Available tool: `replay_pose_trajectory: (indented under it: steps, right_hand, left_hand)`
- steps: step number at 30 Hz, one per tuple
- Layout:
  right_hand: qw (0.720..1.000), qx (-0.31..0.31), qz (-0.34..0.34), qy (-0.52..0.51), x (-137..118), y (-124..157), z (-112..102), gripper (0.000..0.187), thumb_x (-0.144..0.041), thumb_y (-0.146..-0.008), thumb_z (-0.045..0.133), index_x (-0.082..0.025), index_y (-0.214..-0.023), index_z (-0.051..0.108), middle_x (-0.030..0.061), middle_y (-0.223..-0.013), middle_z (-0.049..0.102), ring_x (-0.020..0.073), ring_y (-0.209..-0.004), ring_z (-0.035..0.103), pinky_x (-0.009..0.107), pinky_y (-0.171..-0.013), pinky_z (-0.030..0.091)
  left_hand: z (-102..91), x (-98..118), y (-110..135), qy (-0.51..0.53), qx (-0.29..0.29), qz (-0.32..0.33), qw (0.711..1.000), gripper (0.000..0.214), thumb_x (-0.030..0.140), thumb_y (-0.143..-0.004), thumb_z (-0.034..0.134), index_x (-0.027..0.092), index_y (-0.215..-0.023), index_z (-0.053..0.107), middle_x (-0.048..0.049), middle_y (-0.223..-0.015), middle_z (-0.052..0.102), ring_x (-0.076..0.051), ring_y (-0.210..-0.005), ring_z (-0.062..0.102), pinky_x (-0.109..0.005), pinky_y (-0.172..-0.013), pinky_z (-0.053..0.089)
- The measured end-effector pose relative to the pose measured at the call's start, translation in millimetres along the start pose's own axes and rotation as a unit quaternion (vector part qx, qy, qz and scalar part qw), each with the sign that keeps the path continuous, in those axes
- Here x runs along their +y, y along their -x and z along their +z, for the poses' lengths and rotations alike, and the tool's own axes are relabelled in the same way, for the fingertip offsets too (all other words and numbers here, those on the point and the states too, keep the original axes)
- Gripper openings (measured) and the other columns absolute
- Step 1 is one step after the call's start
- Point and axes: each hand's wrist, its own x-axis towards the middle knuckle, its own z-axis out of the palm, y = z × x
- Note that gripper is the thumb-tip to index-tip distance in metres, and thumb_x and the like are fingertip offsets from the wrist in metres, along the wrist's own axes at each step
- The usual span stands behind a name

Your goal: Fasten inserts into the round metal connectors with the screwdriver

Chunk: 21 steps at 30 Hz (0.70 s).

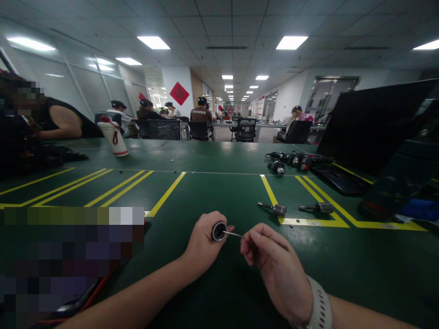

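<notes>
One hollow cylinder point(218, 232) sits gripped in your left hand point(205, 235); your right hand point(274, 258) pinches a thin rod point(234, 234), its far tip at the cylinder's open end.

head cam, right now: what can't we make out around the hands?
All in the head view:
- Thin metal tool: one end lost in the dark mouth of the hollow cylinder, the other covered by the right hand.
- Cylinder's outer body: wrapped by the left hand.
- Pale wristband: cut off by bottom edge.
- Tiny dark pieces: too small to identify.
</notes>
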Motion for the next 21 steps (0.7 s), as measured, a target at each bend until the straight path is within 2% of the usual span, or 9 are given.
replay_pose_trajectory:
  steps: [6, 15, 18, 21]
  right_hand:
    - [0.996, -0.008, -0.022, 0.090, 1.1, 1.6, -0.4, 0.021, -0.030, -0.079, 0.057, -0.017, -0.062, 0.058, 0.0011, -0.061, 0.058, 0.0141, -0.059, 0.048, 0.027, -0.055, 0.036]
    - [0.999, -0.012, 0.022, -0.040, -0.8, -0.5, 1.4, 0.019, -0.027, -0.075, 0.059, -0.016, -0.060, 0.057, 0.0011, -0.061, 0.057, 0.0121, -0.056, 0.046, 0.025, -0.053, 0.035]
    - [1.000, -0.007, 0.010, -0.027, 0.1, 0.3, 0.7, 0.018, -0.027, -0.076, 0.058, -0.016, -0.061, 0.057, 0.0008, -0.061, 0.057, 0.0123, -0.057, 0.046, 0.025, -0.054, 0.035]
    - [0.999, 0.002, -0.015, 0.032, 1.0, 1.4, -0.5, 0.020, -0.028, -0.078, 0.057, -0.016, -0.062, 0.057, 0.0008, -0.061, 0.057, 0.0129, -0.058, 0.046, 0.026, -0.054, 0.035]
  left_hand:
    - [-1.3, 2.6, 0.6, -0.026, -0.004, 0.007, 1.000, 0.021, 0.023, -0.078, 0.054, 0.021, -0.060, 0.045, 0.0041, -0.060, 0.051, -0.014, -0.059, 0.049, -0.026, -0.058, 0.036]
    - [-1.3, 1.4, 0.5, 0.030, -0.004, 0.008, 1.000, 0.023, 0.024, -0.077, 0.056, 0.020, -0.059, 0.042, 0.0044, -0.060, 0.048, -0.013, -0.058, 0.047, -0.024, -0.056, 0.036]
    - [-1.5, 1.9, 0.1, 0.021, -0.010, 0.004, 1.000, 0.023, 0.024, -0.077, 0.056, 0.020, -0.059, 0.042, 0.0046, -0.059, 0.047, -0.013, -0.058, 0.047, -0.025, -0.056, 0.036]
    - [-1.1, 1.4, 0.0, 0.007, -0.012, -0.003, 1.000, 0.022, 0.024, -0.077, 0.056, 0.020, -0.059, 0.043, 0.0048, -0.059, 0.047, -0.013, -0.059, 0.047, -0.025, -0.056, 0.036]
